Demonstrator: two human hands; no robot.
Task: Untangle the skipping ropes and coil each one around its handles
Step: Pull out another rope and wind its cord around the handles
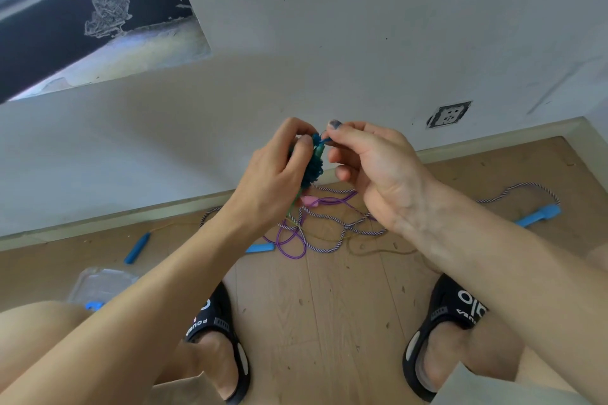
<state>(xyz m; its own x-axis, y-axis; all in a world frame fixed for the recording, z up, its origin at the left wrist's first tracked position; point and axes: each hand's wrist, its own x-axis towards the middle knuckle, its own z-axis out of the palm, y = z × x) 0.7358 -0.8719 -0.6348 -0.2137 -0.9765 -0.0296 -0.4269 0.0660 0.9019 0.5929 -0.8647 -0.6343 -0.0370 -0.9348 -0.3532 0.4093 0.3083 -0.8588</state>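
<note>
Head cam looks down at both hands held up mid-frame, over a wooden floor (329, 306). Left hand (273, 181) has its fingers curled round a teal rope bundle (314, 168), already coiled thick around its greenish handles, with the handle ends poking out below the palm. Right hand (371, 161) is just beside it, pinching the loose teal rope end (324, 140) between thumb and forefinger at the top of the bundle, other fingers loosely curled. Below the hands, center of the frame, the rest of the mess lies on the floor: a purple-and-white twisted rope (339, 227) looping out toward the right, a thin purple rope (291, 240) with a pink handle (309, 200), and a thin brownish cord (378, 251) that's hard to follow. Blue handles are scattered around: one at left (136, 248), one at center (260, 247), one far right (539, 216). Clear plastic container (102, 283) sits lower left by the knee. Black slides (450, 312) on both feet, wall socket (449, 113) upper right.
</note>
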